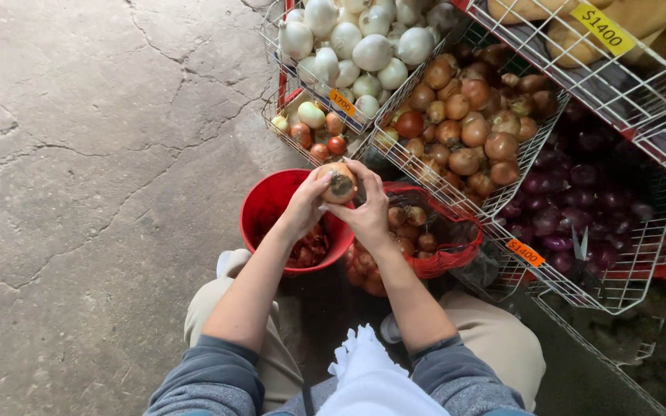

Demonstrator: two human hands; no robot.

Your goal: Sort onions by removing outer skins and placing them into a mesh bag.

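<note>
Under me I see a grey, cracked concrete floor (86,192) — it carries nearly everything here. Directly on it stands a round red plastic bucket (267,202) with reddish-brown peelings inside, and just beside that, touching it, a red mesh sack (449,258) full of brown onions. The white wire display rack (618,289) stands on the same floor to the right — its baskets hold white, brown and purple onions.

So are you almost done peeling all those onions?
Some is done: loose skins lie in the red bucket, and the wire basket holds brown onions. In hand: both hands, left and right, hold one onion. Left: the red mesh sack still holds many more.
</note>
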